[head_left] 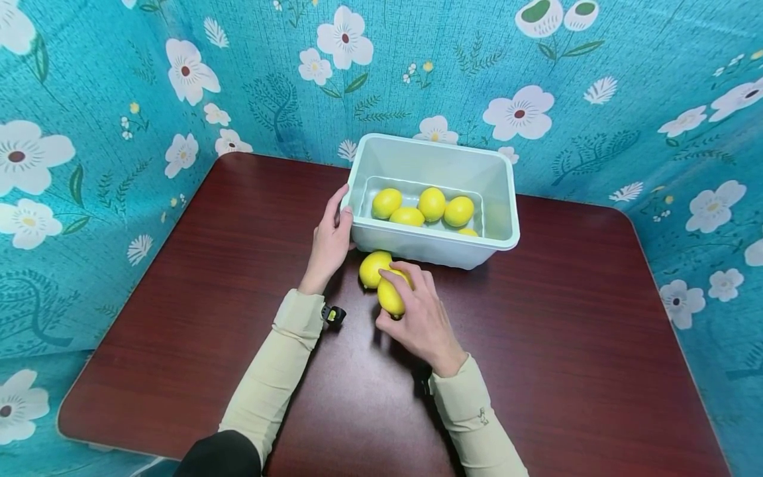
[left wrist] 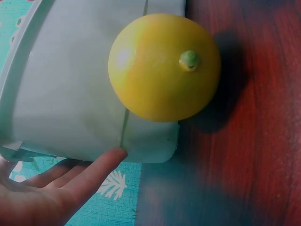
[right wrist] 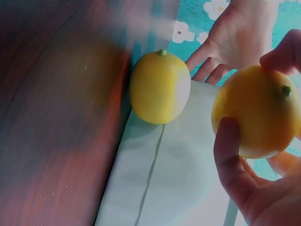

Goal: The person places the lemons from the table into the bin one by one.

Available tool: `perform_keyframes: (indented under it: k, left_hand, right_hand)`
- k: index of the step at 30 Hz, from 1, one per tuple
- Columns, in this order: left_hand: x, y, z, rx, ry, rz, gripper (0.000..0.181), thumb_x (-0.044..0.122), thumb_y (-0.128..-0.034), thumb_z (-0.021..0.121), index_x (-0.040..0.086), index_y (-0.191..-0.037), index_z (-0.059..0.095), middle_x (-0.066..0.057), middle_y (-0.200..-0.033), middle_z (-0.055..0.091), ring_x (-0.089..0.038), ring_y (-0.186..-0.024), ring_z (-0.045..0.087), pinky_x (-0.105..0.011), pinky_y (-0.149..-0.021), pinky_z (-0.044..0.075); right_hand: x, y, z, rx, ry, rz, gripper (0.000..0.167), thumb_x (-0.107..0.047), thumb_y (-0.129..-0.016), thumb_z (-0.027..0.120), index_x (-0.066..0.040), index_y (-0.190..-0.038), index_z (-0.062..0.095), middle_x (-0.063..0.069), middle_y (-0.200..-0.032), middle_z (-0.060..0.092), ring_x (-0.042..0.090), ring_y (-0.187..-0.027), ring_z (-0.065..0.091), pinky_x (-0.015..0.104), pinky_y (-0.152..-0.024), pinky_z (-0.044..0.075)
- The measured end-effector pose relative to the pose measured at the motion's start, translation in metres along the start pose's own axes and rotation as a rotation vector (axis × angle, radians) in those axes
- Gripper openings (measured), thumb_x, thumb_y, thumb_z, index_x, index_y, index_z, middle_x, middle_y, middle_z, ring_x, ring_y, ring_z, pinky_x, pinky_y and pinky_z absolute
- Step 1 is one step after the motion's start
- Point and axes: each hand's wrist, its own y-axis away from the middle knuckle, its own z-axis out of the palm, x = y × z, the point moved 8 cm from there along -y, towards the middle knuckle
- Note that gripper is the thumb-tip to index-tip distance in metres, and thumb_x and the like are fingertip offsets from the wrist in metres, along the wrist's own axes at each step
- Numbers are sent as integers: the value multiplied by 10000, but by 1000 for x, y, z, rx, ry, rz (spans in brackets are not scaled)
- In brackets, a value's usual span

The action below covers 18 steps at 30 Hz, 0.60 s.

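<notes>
A lemon (head_left: 390, 298) is pinched between the thumb and fingers of my right hand (head_left: 426, 321), in front of a pale grey-green plastic bin (head_left: 417, 249). In the right wrist view this held lemon (right wrist: 258, 110) shows its green stem end. Just left of it, a second lemon (head_left: 372, 270) lies on the table close to the bin's front wall; it looks large in the left wrist view. My left hand (head_left: 328, 245) touches the bin's left front corner, thumb on the front and fingers extended along the left end. Inside the bin lie several lemons (head_left: 432, 203).
The bin stands near the back edge of a dark red-brown table (head_left: 554, 318). A blue floral cloth (head_left: 429, 73) hangs behind the table and along its sides. A small black device (head_left: 335, 316) sits at the left wrist.
</notes>
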Motion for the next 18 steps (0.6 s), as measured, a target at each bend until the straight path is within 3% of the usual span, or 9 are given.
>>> perform_keyframes:
  k: [8,18]
  left_hand:
    - [-3,-1,0,0,0,-3,424,447,-1014,391,550,-1417,311,-8,-1493,448,-279,-1077,618,-472,-755,589]
    - [-1,0,0,2,-7,-14,423,436,-1016,393,553,-1414,312,12,-1495,443,-272,-1063,618,-467,-756,590]
  right_hand:
    - [3,-1,-4,18,-19,12,524,-192,-705,673,-139,-1224,620,57,-1324,533,269,-1076,491,368,-793,497]
    - [3,-3,-11,46,-9,2,496,-199,-722,656,-137,-1214,630,44,-1339,541,265,-1077,514,368,-757,516]
